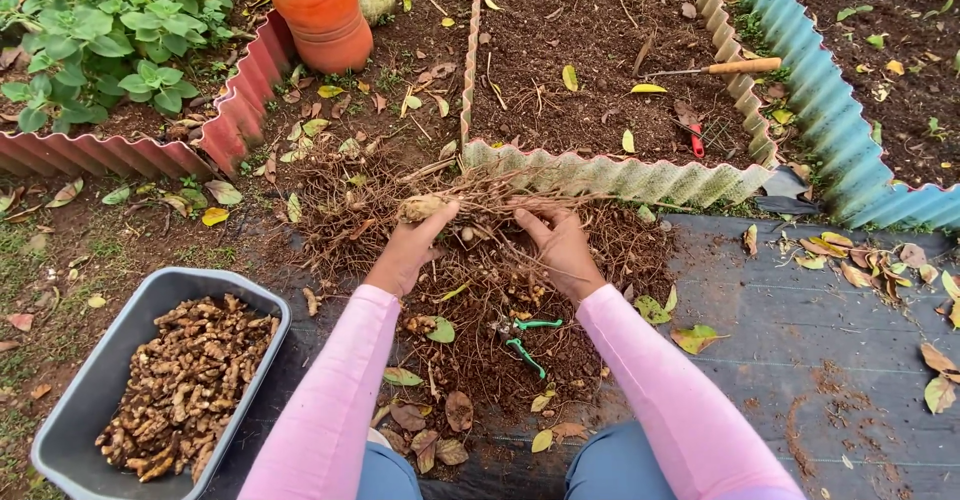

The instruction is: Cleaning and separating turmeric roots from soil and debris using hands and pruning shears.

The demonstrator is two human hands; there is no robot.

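My left hand point(408, 252) pinches a pale, knobbly rhizome point(420, 206); my right hand point(562, 248) grips its tangled brown roots point(500, 195) by the black ground sheet's point(800, 310) far edge. Light, brittle: hold the firm knob.

Soft, even daylight fills the garden scene, bright but without glare, as under an overcast sky. Shadows are faint and short, gathered just beneath objects. Focus is sharp from near to far. Wide-angle distortion bends straight lines toward the left and right edges.
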